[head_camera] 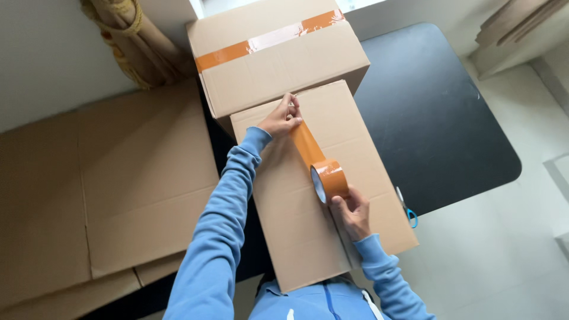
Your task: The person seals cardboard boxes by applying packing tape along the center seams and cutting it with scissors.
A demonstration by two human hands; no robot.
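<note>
Left hand [281, 118] pinches the orange tape [306, 142] end at the far edge of the cardboard box [296, 219] on the worktop [438, 118], right hand [351, 210] fingers curled round the tape roll [329, 181] mid-box — the seam looks about half taped, near half bare.

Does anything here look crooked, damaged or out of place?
Slightly. The orange tape strip runs slantwise across the cardboard box, from the left hand pinning its end at the far edge to the tape roll at the right hand. The blue-handled scissors lie right at the black table's edge.
</note>
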